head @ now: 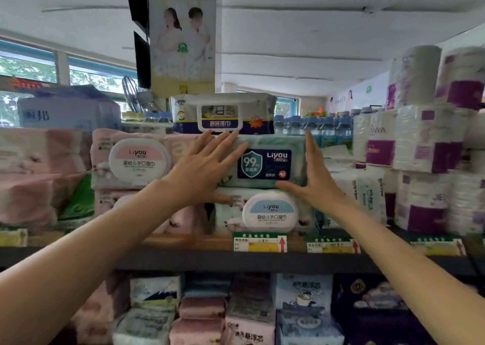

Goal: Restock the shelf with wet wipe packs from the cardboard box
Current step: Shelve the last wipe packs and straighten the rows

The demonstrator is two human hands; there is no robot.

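Squaring a wipe pack on the top shelf stack.

Lower shelf packs (199, 308) nearest, then shelf edge (183, 259) with price tags. Above it, both hands up at the green pack (265, 161): left hand (207, 166) flat on its left front, fingers straight, grip released; right hand (312, 177) straight along its right end, thumb under the lower edge, also released. Pack lying flat, long axis left to right, between the hands, atop the blue-lid pack (267, 213), beside the pink pack (139, 158). Kitchen pack (223, 114) resting above. Box not in view.
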